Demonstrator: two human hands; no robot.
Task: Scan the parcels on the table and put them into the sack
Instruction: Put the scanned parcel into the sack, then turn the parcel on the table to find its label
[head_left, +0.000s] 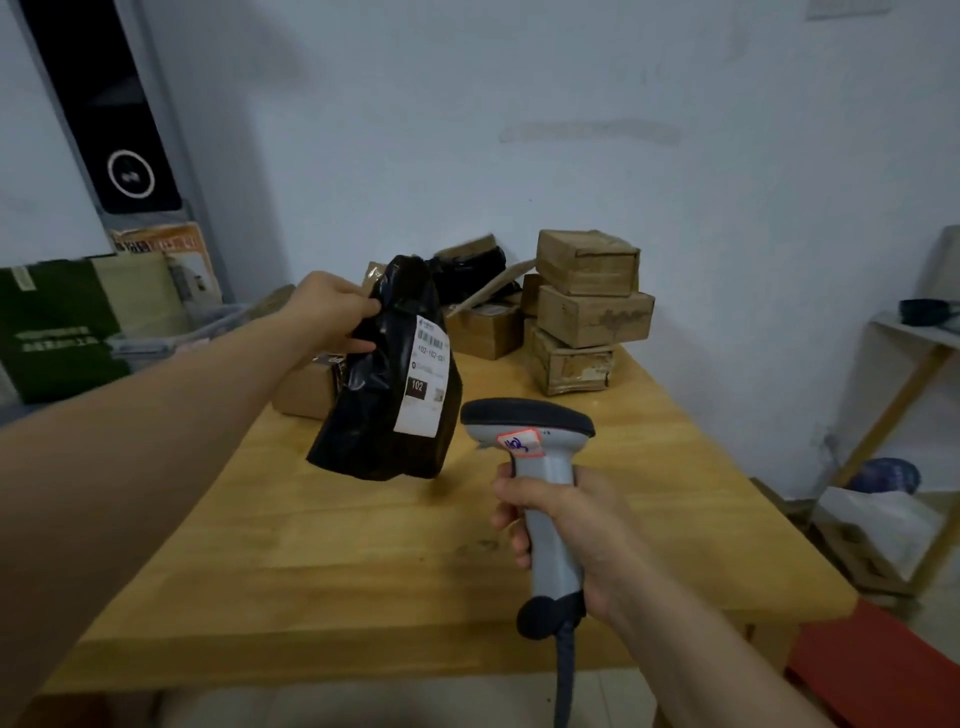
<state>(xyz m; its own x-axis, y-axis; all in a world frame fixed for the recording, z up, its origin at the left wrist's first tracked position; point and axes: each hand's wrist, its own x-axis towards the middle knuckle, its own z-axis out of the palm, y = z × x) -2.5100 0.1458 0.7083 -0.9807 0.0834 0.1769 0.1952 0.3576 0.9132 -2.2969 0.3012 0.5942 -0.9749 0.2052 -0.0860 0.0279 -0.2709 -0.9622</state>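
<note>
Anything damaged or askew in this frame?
Yes: the bottom box of the three-box stack at the far right of the table has torn, peeling facing along its front edge, and the boxes sit twisted, not squared. The black parcel is merely crumpled.

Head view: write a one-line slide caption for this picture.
Left hand holds a black parcel, its label toward the scanner gripped in the right hand, above a wooden table with boxes.
</note>
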